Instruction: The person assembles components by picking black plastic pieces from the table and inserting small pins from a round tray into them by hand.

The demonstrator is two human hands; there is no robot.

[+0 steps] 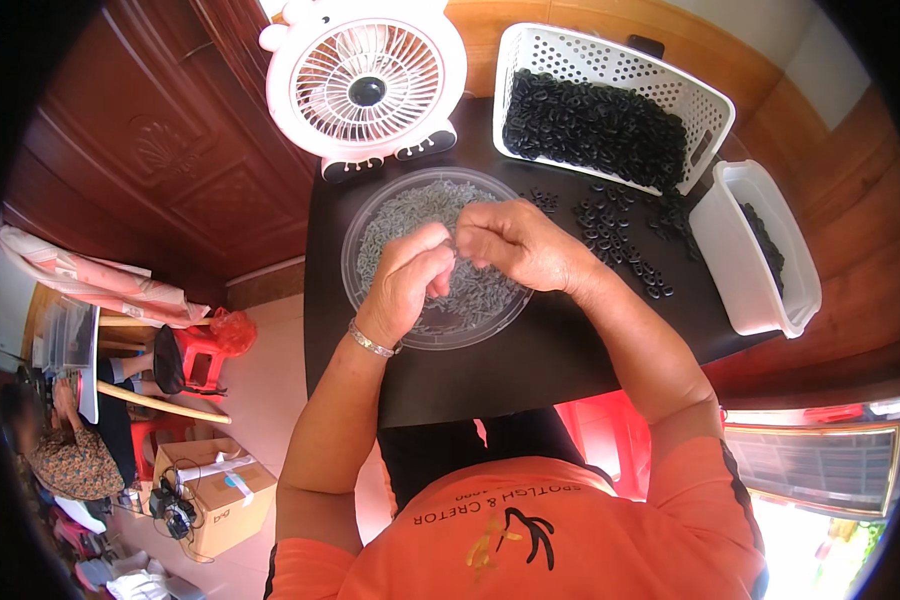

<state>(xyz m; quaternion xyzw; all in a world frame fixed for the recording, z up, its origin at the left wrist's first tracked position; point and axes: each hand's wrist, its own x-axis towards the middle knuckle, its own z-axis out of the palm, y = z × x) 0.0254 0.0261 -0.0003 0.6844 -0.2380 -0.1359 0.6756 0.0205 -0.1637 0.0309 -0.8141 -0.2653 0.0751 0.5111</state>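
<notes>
Both hands meet over the round clear tray [370,215] of grey pieces on the black worktop [530,350]; left hand [405,285] and right hand [515,245] have fingers pinched narrow, seemingly on a small piece.

One fan [366,88], one round tray [370,215], two white baskets [710,100].

Counter [530,370]: matt black surface. Round tray [370,215]: clear glossy plastic, holding dull grey pieces [410,210]. Basket [560,50]: white perforated plastic, filled with matt black rings [590,130]. Tub [740,250]: smooth translucent white plastic. Door [160,150]: carved, varnished wood. Bracelet [370,342]: shiny metal.
</notes>
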